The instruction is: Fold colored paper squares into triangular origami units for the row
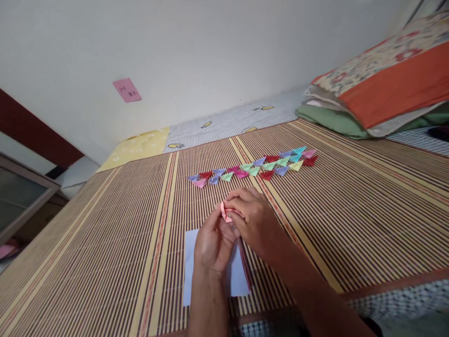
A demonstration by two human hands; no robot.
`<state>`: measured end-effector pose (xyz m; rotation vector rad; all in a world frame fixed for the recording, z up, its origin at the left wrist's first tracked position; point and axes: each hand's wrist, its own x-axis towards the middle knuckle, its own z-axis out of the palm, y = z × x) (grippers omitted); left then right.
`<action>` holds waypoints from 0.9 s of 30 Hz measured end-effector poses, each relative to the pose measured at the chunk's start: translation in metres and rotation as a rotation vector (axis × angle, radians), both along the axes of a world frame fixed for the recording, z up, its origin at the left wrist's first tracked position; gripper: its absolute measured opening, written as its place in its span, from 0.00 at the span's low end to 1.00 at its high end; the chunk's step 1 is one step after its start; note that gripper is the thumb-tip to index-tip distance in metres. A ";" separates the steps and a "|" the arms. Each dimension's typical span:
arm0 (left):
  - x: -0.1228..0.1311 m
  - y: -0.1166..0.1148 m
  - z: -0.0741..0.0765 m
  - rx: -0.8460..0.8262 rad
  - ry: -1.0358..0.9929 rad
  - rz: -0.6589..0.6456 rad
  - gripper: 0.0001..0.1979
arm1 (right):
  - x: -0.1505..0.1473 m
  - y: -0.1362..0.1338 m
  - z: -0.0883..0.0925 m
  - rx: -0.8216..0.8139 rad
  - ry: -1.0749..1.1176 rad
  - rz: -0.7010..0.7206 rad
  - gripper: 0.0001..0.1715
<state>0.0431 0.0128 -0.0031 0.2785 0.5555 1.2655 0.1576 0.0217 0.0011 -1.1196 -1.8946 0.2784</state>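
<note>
Both my hands meet over the striped bamboo mat (105, 243). My left hand (212, 241) and my right hand (252, 217) pinch a small pink folded paper (224, 211) between their fingertips, fingers closed on it. Beneath my wrists lies a stack of paper sheets (189, 267), pale blue on top with red edges showing at its right side. Beyond my hands, two rows of several small folded paper triangles (254, 167) in purple, red, green, pink and yellow run diagonally across the mat.
Folded blankets and a pillow (382, 89) are piled at the back right. A white wall with a pink sticky note (126, 90) rises behind the mat. A patterned sheet (224, 124) shows along the far edge.
</note>
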 end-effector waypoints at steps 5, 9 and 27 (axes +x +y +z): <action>0.000 0.003 -0.002 -0.070 0.016 0.033 0.19 | 0.002 0.000 -0.002 -0.069 -0.007 0.015 0.09; -0.001 0.004 -0.003 -0.058 0.044 0.047 0.18 | 0.004 0.001 -0.003 -0.078 0.016 0.000 0.08; -0.001 0.003 -0.004 -0.054 0.080 0.033 0.17 | 0.004 0.001 -0.003 -0.023 -0.091 0.015 0.07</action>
